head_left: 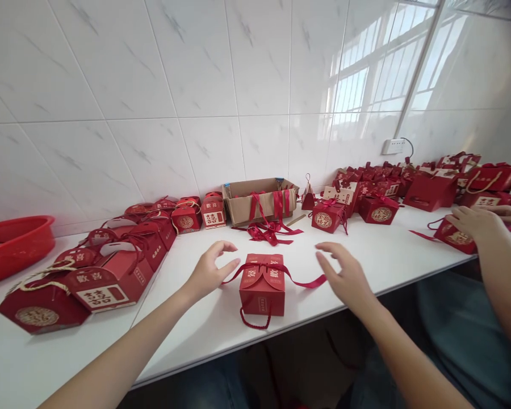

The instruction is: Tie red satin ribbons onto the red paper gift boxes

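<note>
A small red gift box (262,298) with pale Chinese characters stands upright near the table's front edge. A dark red ribbon (300,282) crosses its top, and its two ends spread out to either side. From the box's front hangs a twisted red cord handle (255,326). My left hand (213,266) is left of the box, thumb and fingers apart, close to one ribbon end. On the other side, my right hand (343,278) is open too, its thumb just above the other ribbon end. Neither hand appears to grip anything.
A cardboard box (259,207) with loose red ribbons (270,232) stands against the tiled wall. Finished-looking red boxes (111,278) line the left, with a red basin (17,244) beyond. More boxes (377,209) crowd the right, where another person's hands (472,222) hold one.
</note>
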A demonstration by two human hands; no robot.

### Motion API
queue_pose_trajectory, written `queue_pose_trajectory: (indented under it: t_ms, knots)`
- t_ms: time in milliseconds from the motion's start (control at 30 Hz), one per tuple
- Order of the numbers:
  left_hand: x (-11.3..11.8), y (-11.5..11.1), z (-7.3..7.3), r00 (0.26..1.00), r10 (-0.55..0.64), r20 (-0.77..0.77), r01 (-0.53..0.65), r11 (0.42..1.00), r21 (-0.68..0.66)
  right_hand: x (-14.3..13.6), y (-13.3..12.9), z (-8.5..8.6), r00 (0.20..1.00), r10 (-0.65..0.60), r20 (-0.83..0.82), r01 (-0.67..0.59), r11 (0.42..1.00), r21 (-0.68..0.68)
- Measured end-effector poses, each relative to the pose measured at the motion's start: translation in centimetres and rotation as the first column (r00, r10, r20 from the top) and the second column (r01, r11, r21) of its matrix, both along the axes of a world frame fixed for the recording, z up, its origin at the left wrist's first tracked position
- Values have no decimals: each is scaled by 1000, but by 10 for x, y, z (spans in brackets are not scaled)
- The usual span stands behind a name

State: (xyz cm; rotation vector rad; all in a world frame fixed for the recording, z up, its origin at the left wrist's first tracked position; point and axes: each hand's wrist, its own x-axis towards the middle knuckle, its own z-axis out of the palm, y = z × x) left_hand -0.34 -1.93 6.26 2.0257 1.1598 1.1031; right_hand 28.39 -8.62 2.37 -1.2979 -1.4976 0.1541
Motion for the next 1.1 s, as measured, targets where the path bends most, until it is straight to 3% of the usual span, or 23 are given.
queue_pose_trajectory:
  t_ms: [67,167,300,400,500,567,667,767,833,867,900,933,1000,1100]
  knots:
    - [11,-2,1,996,-83,21,85,985,-149,-21,7,4,983,172,-60,-178,978,-113]
    - [20,-4,-4,990,-140,9,139,964,-226,-45,19,-1,930,293,-220,-346,902,-260]
    - [23,-7,-6,994,-108,15,107,939,-326,-57,27,-6,815,315,-486,-518,771,-370]
    - [20,-7,-3,991,-122,-53,84,881,-465,-53,26,0,818,298,-491,-528,729,-436]
    - [10,-1,0,976,-167,-137,100,913,-395,-41,23,8,859,368,-356,-493,782,-381]
    - [1,6,2,969,-112,-221,37,947,-318,-31,19,11,875,433,-216,-482,817,-317]
    - [-15,15,3,926,-92,-367,-53,928,-368,-21,13,11,896,441,56,-412,870,-272]
    - [-24,20,4,856,-336,-393,52,812,-581,-25,10,7,940,250,231,-221,965,-143]
    - [-23,17,6,815,-514,-267,200,682,-703,-35,11,6,979,82,187,-88,996,19]
    - [-19,14,7,823,-542,-167,275,639,-719,-41,12,6,991,33,126,-45,995,92]
    - [-13,9,8,857,-511,-61,331,638,-695,-47,13,8,998,23,57,-31,990,139]
    - [-5,4,9,902,-431,40,352,678,-645,-52,13,10,999,53,-10,-51,987,153]
    - [13,-11,10,962,-215,169,273,802,-531,-62,15,16,975,183,-124,-172,981,93]
    - [36,-32,6,989,-111,99,137,940,-311,-72,16,23,901,363,-236,-388,919,-69]
